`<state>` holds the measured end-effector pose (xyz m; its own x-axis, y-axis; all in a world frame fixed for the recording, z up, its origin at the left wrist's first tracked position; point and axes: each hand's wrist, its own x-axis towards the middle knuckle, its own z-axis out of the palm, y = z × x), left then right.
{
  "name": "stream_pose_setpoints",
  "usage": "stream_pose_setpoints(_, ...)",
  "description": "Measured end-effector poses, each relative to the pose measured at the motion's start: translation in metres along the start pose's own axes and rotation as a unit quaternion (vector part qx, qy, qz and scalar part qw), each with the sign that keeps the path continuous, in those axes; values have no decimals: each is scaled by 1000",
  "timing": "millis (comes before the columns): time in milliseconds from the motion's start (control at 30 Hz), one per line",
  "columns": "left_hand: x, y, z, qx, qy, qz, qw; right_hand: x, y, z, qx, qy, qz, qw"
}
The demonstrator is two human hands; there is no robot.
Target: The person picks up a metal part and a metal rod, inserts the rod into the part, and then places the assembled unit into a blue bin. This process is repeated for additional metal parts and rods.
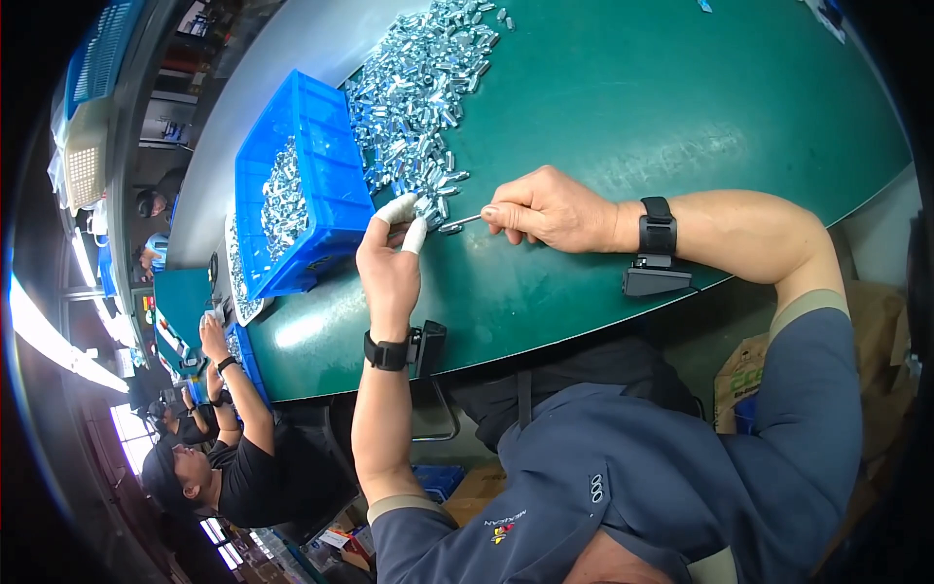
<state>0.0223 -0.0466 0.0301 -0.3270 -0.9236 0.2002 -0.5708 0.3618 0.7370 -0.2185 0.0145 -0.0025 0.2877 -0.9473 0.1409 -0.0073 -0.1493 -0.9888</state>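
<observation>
My left hand (391, 277) is at the near edge of a heap of small silver metal parts (418, 92), with white coverings on its thumb and a finger. Those two fingertips close in around a small metal part, partly lost among the pieces beside it. From the right, my right hand (555, 209) pinches a thin metal rod (467, 221). The rod points left, its tip by a loose part close to my left fingertips. Whether the tip touches that part cannot be made out.
A blue plastic bin (336, 151) holding more metal parts stands left of the heap, tilted in view. Beyond it is a pale tray (243, 302). The green tabletop (662, 107) curves along its near edge. At the left, a co-worker in black (277, 477) works at the table.
</observation>
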Motion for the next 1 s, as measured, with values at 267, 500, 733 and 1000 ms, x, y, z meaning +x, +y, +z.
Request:
stream_pose_setpoints(267, -21, 11, 18, -414, 5, -160, 896, -4, 3, 4, -13, 19, -13, 1000)
stream_pose_setpoints(500, -33, 4, 27, -470, 16, -173, 865, -4, -1, 0, -2, 51, -6, 999)
stream_pose_setpoints(733, -34, 10, 30, -421, 9, -157, 893, 8, -7, 3, 26, 12, 31, 999)
stream_pose_setpoints(1000, -49, 3, 41, -452, -56, -130, 881, -6, -9, 6, -104, -21, 57, 993)
